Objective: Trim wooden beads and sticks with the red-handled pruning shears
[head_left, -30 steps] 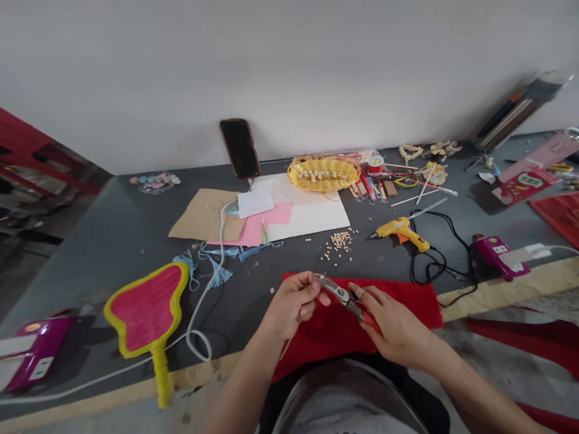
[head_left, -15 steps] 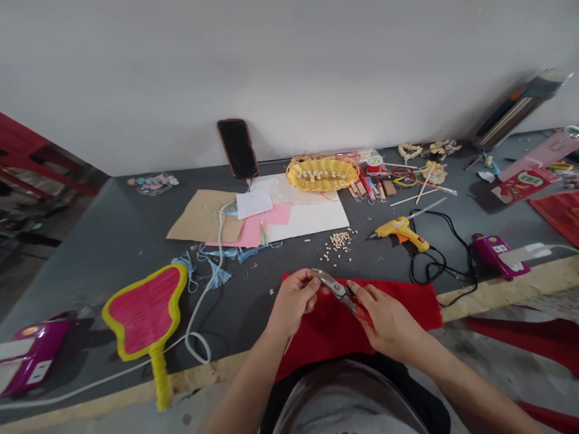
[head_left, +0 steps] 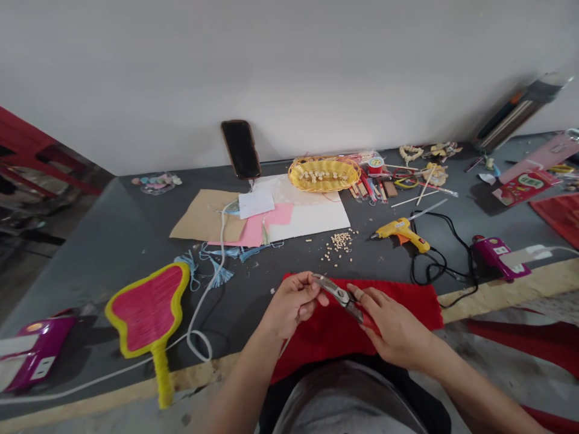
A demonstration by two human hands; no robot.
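My right hand [head_left: 393, 322] is wrapped round the red handles of a pair of metal shears [head_left: 339, 294]. The shears' blades reach left to the fingertips of my left hand [head_left: 292, 301]. That hand is closed in a pinch on a thin pale stick [head_left: 283, 348], whose lower end shows beneath the wrist; its upper end at the blades is too small to make out. Under both hands a red cloth [head_left: 316, 343] lies over the table edge and my lap. Just beyond it is a scatter of small pale cut pieces [head_left: 341, 242].
A yellow glue gun [head_left: 402, 232] with a black cord lies to the right. A yellow basket [head_left: 323, 175] holds pale bits at the back. A pink fan [head_left: 147, 310] with yellow trim, a white cable [head_left: 205, 295] and blue tassels [head_left: 221, 274] lie left. A phone [head_left: 241, 147] leans on the wall.
The shears have tilted slightly and their blades sit a little lower at my left fingertips. The left hand has turned slightly, its fingers curled a bit more. The view has shifted slightly.
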